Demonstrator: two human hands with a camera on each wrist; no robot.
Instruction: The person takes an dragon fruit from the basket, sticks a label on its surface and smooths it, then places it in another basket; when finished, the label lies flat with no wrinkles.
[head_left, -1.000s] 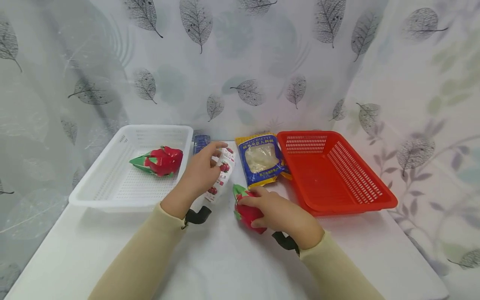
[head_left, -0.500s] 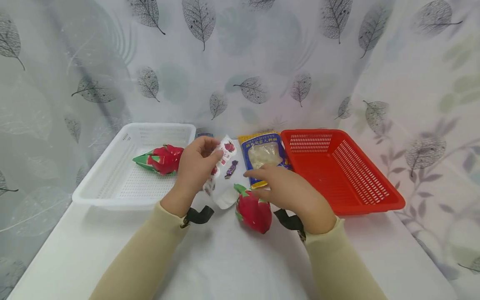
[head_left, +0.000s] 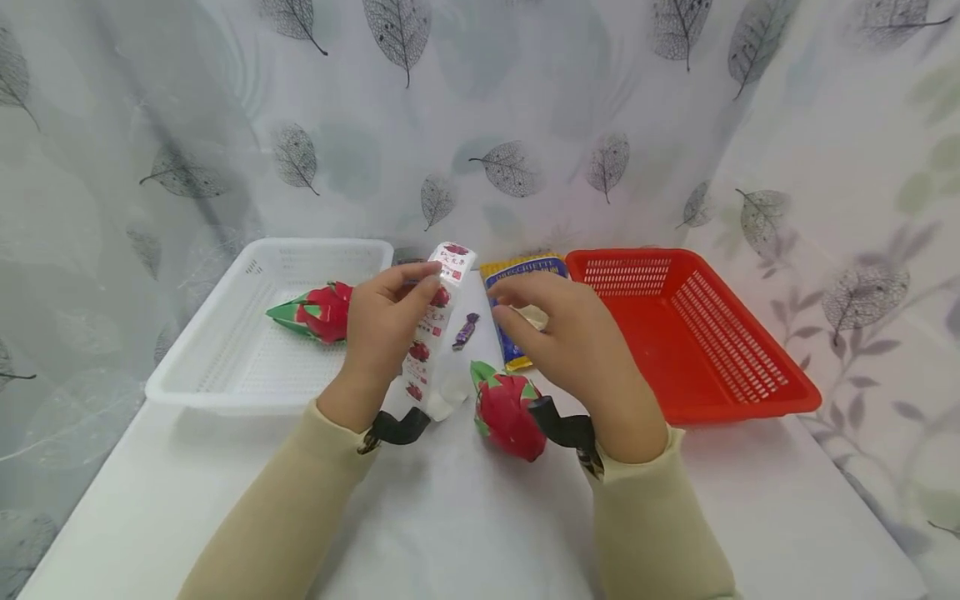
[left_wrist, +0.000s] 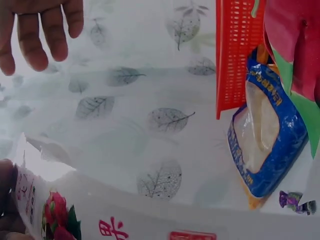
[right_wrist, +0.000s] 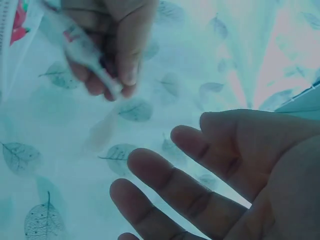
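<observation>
My left hand [head_left: 378, 329] pinches a strip of dragon fruit stickers [head_left: 422, 352] near its top end; the strip hangs down over the table. In the left wrist view the label strip [left_wrist: 115, 220] stretches across the bottom with red print. My right hand [head_left: 581, 350] hovers to the right of it, fingers bent loosely and apart, holding nothing; the right wrist view shows the same hand [right_wrist: 210, 185] with spread fingers. A pink dragon fruit [head_left: 512, 421] with green leaf tips lies on the table below the right hand. Another dragon fruit [head_left: 318, 315] lies in the white basket.
The white basket [head_left: 161, 385] stands at the left, the red basket [head_left: 738, 414] at the right. Between them lie a small purple wrapped candy [head_left: 466, 331] and a blue and yellow pasta bag [head_left: 517, 267], partly behind the right hand. A leaf-print curtain [head_left: 517, 100] hangs behind.
My right hand has let go of the dragon fruit and risen toward the left hand. The left hand has lifted the sticker strip more upright, and the purple candy has come into view.
</observation>
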